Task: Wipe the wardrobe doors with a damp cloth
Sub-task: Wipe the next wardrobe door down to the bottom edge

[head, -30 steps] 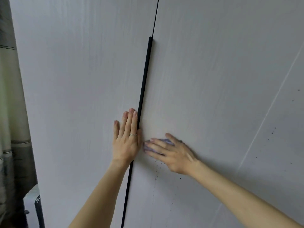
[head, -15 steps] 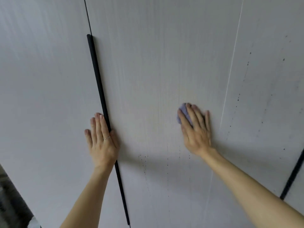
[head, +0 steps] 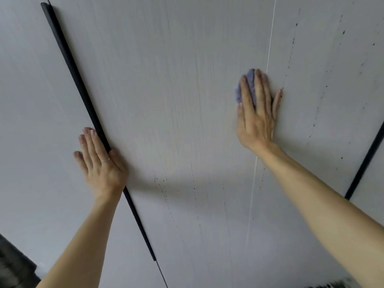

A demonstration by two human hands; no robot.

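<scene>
Both hands' fingers (head: pixel 245 94) lie straight: left hand (head: pixel 99 165) against black handle (head: pixel 68 65), right hand (head: pixel 256 117) pressing cloth (head: pixel 251 78) beside door seam (head: pixel 270 38).

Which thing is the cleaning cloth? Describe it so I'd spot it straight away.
Find the pale grey wardrobe door right of the long black handle. The right hand presses flat on it; the cloth is the small wad under its fingers, the only purple thing in sight.

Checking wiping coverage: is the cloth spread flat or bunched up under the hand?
Bunched: the purple cloth is a small wad pressed to the door by the right hand, peeking out only beside its straight fingers.
</scene>
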